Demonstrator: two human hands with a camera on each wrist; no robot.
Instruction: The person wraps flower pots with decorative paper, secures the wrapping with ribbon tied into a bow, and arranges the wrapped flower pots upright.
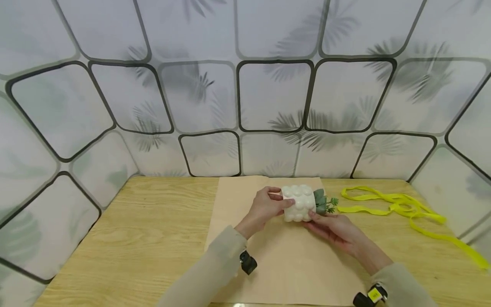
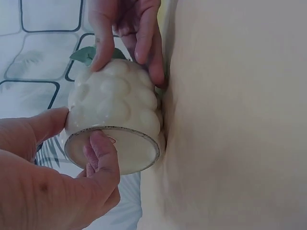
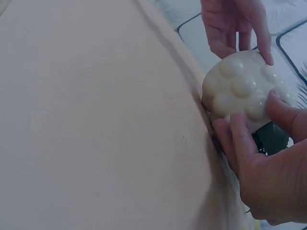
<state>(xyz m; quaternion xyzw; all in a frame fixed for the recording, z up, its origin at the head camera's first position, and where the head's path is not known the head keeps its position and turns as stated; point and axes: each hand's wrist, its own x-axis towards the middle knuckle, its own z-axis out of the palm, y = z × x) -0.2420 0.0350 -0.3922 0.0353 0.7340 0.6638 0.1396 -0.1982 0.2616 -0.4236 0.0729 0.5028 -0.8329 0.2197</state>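
A white pot point(image 1: 298, 203) with a bumpy, bubble-like surface lies on its side over a sheet of brown paper point(image 1: 291, 268). Green leaves point(image 1: 322, 201) stick out of its mouth toward the right. My left hand point(image 1: 264, 209) grips the base end; in the left wrist view its thumb touches the pot's side and its fingers press the flat bottom point(image 2: 132, 148). Around the mouth end, my right hand point(image 1: 341, 234) holds the pot, thumb on one side and fingers on the other, as the right wrist view shows. The inside of the pot is hidden.
A loose, tangled yellow ribbon point(image 1: 406, 204) lies right of the paper, one end trailing toward the right edge. The wooden table point(image 1: 153, 230) meets a patterned white curtain point(image 1: 272, 98) at the back and sides.
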